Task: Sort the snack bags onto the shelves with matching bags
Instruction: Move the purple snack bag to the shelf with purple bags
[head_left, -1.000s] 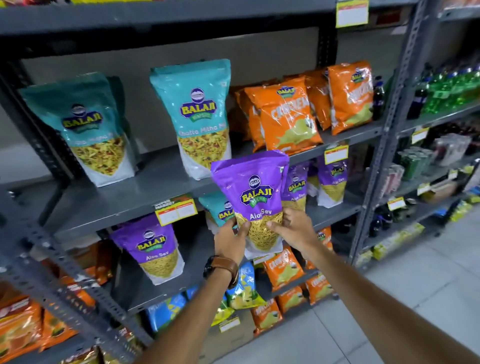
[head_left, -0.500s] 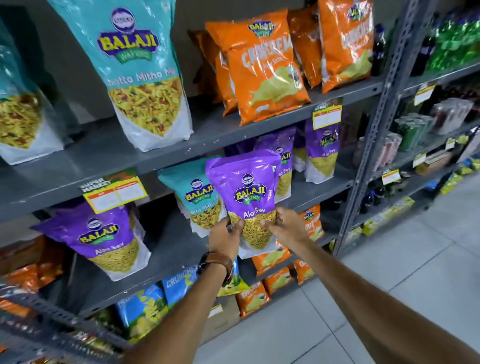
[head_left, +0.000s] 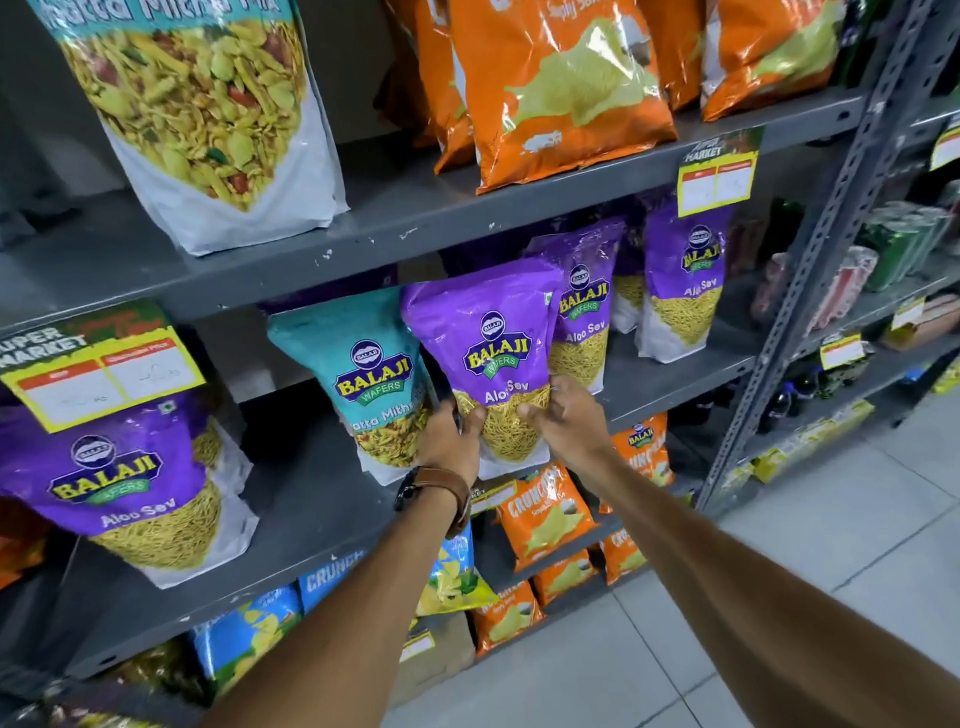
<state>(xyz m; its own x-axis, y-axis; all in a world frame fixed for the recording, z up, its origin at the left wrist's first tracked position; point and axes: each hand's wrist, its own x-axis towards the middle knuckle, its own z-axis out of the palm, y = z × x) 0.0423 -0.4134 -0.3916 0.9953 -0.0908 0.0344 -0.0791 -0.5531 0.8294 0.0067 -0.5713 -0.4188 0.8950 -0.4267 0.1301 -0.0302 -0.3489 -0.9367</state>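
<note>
Head view shows the grey metal shelving rack (head_left: 395, 228) filling the frame, and its middle shelf is the landmark. On that shelf, far to the left, leans a purple foil Aloo Sev pouch (head_left: 130, 488); further right stand more purple Aloo Sev pouches (head_left: 685, 291). Between them a teal foil Khatta Mitha pouch (head_left: 374, 379) stands as the odd one out. Just right of it, touching it, is the held purple Aloo Sev pouch (head_left: 488, 353), upright, long axis vertical, its top close under the shelf above and its base at the front lip of the middle shelf. The left hand (head_left: 452, 441) and right hand (head_left: 566, 421) both clasp its lower corners, fingers wrapped round the sides, thumbs on the front; neither is clearly nearer. The pouch lies straight ahead of the fingers. I judge a push backward seats it, with little headroom and open shelf only further left.
</note>
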